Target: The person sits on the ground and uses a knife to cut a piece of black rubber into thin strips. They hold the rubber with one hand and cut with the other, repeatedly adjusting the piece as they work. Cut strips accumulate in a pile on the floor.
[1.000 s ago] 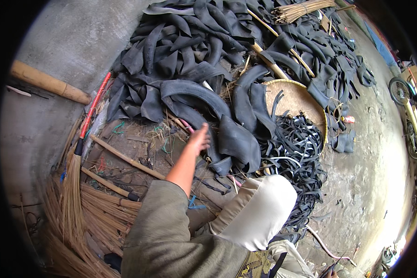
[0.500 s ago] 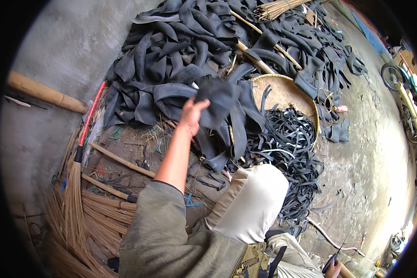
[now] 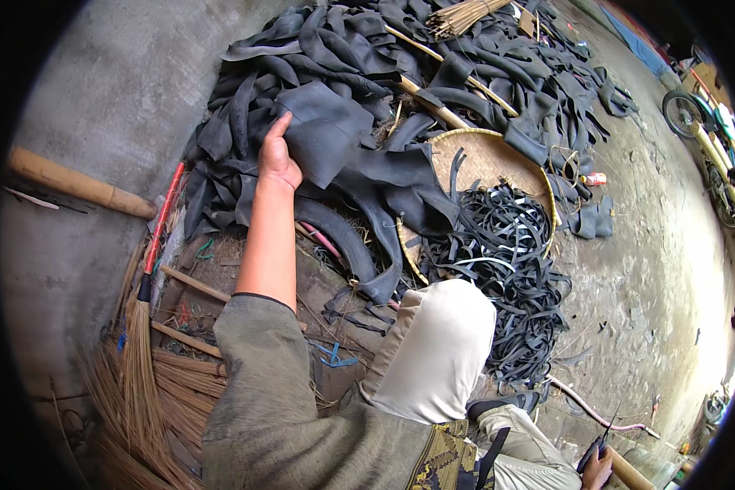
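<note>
In the far left part of the work area, my left hand point(image 3: 278, 162) is closed on the edge of a flat piece of black rubber point(image 3: 325, 131), which looks like cut inner tube. It is raised over a large heap of similar rubber pieces point(image 3: 257, 106). A long rubber strip drapes from beneath it toward a round woven bamboo tray point(image 3: 490, 155). Down at the lower right, my right hand point(image 3: 597, 471) rests by my leg, gripping a dark pointed tool that looks like scissors point(image 3: 593, 452). Thin cut rubber strips point(image 3: 518, 269) lie tangled on the tray and beside my knee.
Stick brooms point(image 3: 143, 384), one with a red handle, lie at the left by the wall. A bamboo pole point(image 3: 82, 181) juts from that side. Bundled sticks point(image 3: 465, 18) rest atop the heap. A motorbike point(image 3: 710, 155) stands at the far right.
My left hand has moved left and farther away with the rubber piece, which now shows flatter. More of the tray's near edge is visible. My right hand keeps the tool low.
</note>
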{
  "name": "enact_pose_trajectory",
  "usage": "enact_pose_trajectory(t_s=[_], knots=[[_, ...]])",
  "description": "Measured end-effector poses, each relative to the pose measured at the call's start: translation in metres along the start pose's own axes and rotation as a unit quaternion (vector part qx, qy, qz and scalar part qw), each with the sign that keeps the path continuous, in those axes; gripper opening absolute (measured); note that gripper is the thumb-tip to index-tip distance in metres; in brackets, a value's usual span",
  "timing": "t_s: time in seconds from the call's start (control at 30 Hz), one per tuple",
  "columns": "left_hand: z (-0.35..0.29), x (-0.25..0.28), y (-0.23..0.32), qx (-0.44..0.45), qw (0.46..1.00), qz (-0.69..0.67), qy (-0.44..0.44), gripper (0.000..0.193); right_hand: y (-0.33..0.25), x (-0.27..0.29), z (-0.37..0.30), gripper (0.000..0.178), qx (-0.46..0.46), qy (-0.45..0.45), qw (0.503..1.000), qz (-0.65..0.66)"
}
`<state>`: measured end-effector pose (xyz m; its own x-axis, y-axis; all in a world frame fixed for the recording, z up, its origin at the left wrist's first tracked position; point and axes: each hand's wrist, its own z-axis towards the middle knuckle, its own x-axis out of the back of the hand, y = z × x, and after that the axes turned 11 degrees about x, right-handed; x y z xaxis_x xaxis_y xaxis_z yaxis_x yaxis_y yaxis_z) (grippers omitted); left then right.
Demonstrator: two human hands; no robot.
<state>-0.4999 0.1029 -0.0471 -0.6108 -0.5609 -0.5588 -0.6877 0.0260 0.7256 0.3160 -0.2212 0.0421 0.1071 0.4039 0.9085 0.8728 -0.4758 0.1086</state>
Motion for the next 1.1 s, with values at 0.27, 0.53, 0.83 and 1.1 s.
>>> enact_pose_trajectory(t_s=[0.27,0.53,0.83,1.1], knots=[[0.004,0.097,-0.061,0.025,0.983,-0.106,0.149,0.052,0.012,-0.008,0.001,0.052,0.011,0.012,1.0,0.016],[-0.069,0.212,-0.212,0.169,0.873,-0.217,0.404,0.066,0.014,-0.008,0.006,0.052,0.001,-0.005,0.998,0.058],[-0.158,0.15,-0.305,0.046,0.673,0.727,0.125,0.045,0.01,-0.006,0.002,0.06,-0.015,-0.007,0.999,0.031],[-0.093,0.088,-0.179,0.069,0.81,0.583,-0.021,0.036,0.057,-0.045,0.019,0.043,0.073,0.092,0.986,0.117]])
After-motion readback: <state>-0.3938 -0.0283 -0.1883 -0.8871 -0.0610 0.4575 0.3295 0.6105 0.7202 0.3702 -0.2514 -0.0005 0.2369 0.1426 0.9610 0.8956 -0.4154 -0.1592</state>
